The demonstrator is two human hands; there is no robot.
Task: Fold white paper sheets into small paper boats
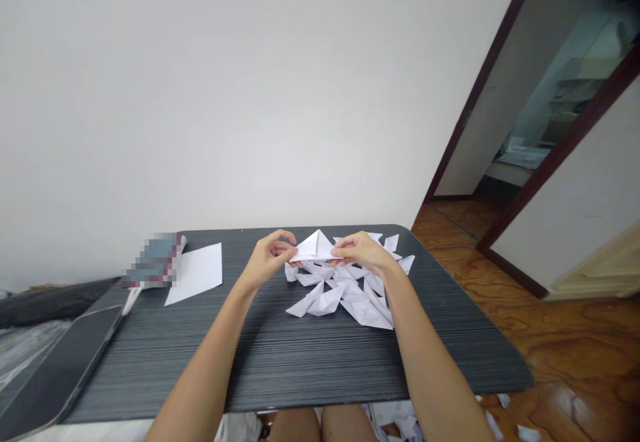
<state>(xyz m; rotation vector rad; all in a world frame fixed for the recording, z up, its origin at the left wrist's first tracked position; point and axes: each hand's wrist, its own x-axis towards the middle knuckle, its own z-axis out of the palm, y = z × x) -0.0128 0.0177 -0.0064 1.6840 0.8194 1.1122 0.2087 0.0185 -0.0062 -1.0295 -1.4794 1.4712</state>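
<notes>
Above the dark bench [320,369], towards its far edge: one folded white paper [316,245], its peak pointing up and its long base about level, was held between two hands. Left hand [273,255]: pinched the paper's left end with thumb and fingers, the upper fingers curled; the left forearm [205,355] rose from the lower left, slanting inward. Right hand [363,252]: pinched the opposite end between thumb and fingers; the right forearm [433,349] slanted inward from the lower right. Below the hands, on the bench: a spread of folded papers [327,302] lay overlapping. Leftward: one flat sheet [200,272] lay on the bench.
</notes>
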